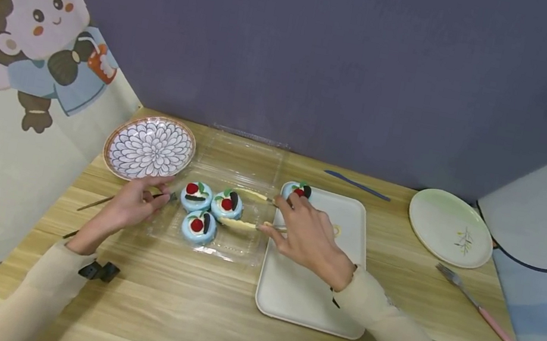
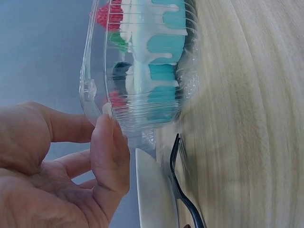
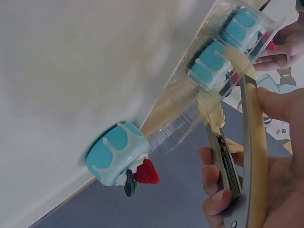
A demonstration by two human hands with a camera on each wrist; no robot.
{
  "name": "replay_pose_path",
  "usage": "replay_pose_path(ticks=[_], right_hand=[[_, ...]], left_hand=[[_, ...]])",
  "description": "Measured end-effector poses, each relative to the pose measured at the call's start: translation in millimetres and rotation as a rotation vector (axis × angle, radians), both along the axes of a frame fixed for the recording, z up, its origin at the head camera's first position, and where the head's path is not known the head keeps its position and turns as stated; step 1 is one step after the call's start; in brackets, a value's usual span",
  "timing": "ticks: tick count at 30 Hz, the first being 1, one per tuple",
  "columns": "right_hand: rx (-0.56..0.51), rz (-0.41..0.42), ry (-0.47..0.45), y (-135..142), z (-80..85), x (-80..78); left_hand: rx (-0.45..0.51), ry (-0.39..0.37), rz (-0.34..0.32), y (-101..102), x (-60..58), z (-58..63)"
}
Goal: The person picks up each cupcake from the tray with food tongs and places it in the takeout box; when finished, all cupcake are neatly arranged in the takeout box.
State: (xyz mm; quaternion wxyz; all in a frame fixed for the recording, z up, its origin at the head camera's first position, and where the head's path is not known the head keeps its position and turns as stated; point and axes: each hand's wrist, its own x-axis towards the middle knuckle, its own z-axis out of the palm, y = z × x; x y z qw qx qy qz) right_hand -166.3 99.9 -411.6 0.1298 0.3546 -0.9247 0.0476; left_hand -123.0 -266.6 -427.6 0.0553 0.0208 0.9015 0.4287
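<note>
My left hand (image 1: 134, 203) pinches the near corner of a clear plastic container (image 2: 97, 90) between thumb and fingers. Inside sit three small blue cakes with white icing, each topped with a strawberry and a dark cookie. In my right hand (image 1: 309, 234) is a pair of tongs (image 3: 254, 156) with cream-coloured tips. Those tips reach into the container, spread on either side of the right-hand cake (image 1: 226, 205). Another blue cake (image 3: 116, 154) stands on the white tray (image 1: 309, 297), at its far left corner, partly behind my right fingers in the head view.
The container's clear lid (image 1: 240, 156) lies folded back. A petal-patterned plate (image 1: 149, 147) stands at the left, near a dark fork (image 2: 183, 194). Along the back lies a blue knife (image 1: 358, 185). A pale plate (image 1: 451, 227) and a pink-handled fork (image 1: 478, 307) lie at the right.
</note>
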Motion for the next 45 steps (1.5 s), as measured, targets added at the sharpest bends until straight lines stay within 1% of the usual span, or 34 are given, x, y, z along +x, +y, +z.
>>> replay_pose_path(ticks=[5,10,14,16,21,23,26,28,31,33,37,41,45], right_hand=[[-0.014,-0.016,-0.004,6.6,6.6,3.0],[-0.054,-0.056,-0.014,22.1,15.6,4.3],[-0.081,-0.103,0.018,40.2,22.7,1.5],[-0.092,-0.132,0.020,51.2,26.5,-1.0],[-0.137,-0.190,0.028,81.6,29.7,-8.7],[-0.143,-0.218,0.037,93.5,28.6,-10.8],[-0.120,-0.278,0.026,109.9,26.0,-11.2],[-0.109,-0.311,0.013,118.9,23.5,-10.7],[-0.107,-0.339,-0.020,129.8,17.4,-9.3],[-0.105,-0.343,-0.051,134.8,12.4,-8.2],[-0.085,-0.315,-0.085,138.7,0.5,-7.7],[-0.071,-0.293,-0.087,134.7,-9.3,-9.7],[-0.087,-0.286,-0.078,126.7,-14.7,-13.3]], left_hand=[[0.011,-0.005,-0.001,-0.4,0.7,-0.6],[0.019,0.007,-0.007,-1.9,0.7,0.1],[0.030,0.006,-0.008,-3.4,0.2,1.7],[0.030,0.002,-0.006,-4.0,0.2,2.4],[0.026,0.000,0.003,-4.5,1.4,2.8],[0.028,0.002,0.005,-4.6,2.0,2.9],[0.030,0.003,0.004,-4.9,2.6,3.0],[0.034,0.003,0.003,-5.0,2.8,3.1],[0.038,0.001,0.004,-5.1,3.4,3.2],[0.038,0.002,0.005,-5.0,3.7,3.1],[0.034,0.004,0.003,-3.6,3.4,2.8],[0.038,-0.004,0.002,-1.4,2.4,2.3],[0.040,-0.012,0.003,-0.3,1.7,0.1]])
